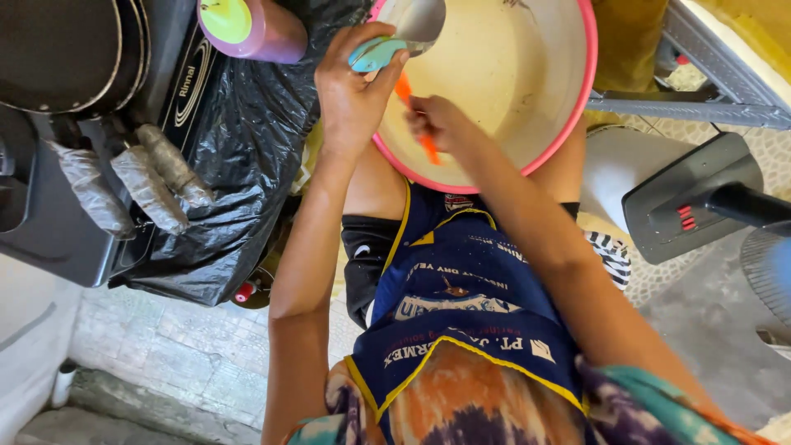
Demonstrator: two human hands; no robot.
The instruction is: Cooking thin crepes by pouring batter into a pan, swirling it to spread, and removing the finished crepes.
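A big pink-rimmed basin (pixel 568 115) with pale milky liquid rests on my knees. My left hand (pixel 350 91) grips the turquoise handle of a metal ladle (pixel 412 25) at the basin's left rim, the scoop over the liquid. My right hand (pixel 437 124) is closed around a thin orange stick-like tool (pixel 404 86) that dips into the basin, its lower end poking out under my fist. I wear a dark blue apron with yellow trim (pixel 461 297).
A black stove (pixel 58 206) wrapped in a black plastic bag (pixel 239 156) stands at left, with a dark pan (pixel 66 49) on it and a purple cup with a green lid (pixel 247 25). A grey fan base (pixel 692 198) sits at right on the tiled floor.
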